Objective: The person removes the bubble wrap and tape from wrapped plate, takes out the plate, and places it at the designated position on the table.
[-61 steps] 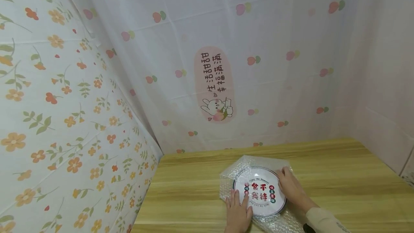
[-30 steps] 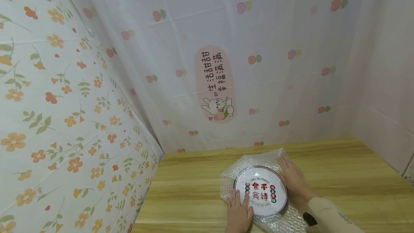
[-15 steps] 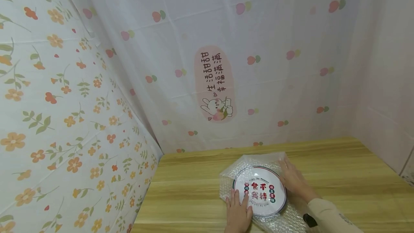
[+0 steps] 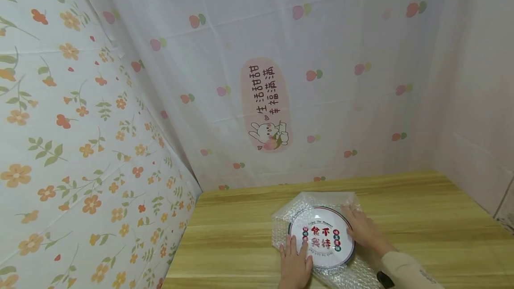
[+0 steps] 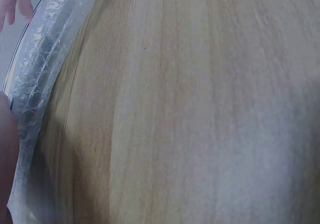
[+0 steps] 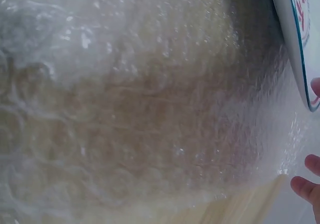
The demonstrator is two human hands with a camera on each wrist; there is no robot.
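Note:
A round white plate (image 4: pixel 321 258) with a dark rim and red lettering lies on a sheet of clear bubble wrap (image 4: pixel 289 211). My left hand (image 4: pixel 295 266) rests on the plate's near left part with its fingers spread and straight. At the opposite side, my right hand (image 4: pixel 363 231) reaches over the wrap beside the rim, its thumb over the plate's edge. In the right wrist view, the thumb tip overlaps the plate (image 6: pixel 295 34), and two fingertips (image 6: pixel 302 186) stand apart from it over the wrap.
The wooden table (image 4: pixel 229 231) runs up to a fruit-print curtain (image 4: pixel 341 115) at the back. A floral cloth (image 4: pixel 100 146) hangs along the left. A small dark object (image 4: pixel 384 279) shows beside the right sleeve (image 4: pixel 409 271).
The wrap's far right corner rose under my right hand and now lies lower. That hand has drawn back slightly toward the plate's rim. My left hand has stayed in place.

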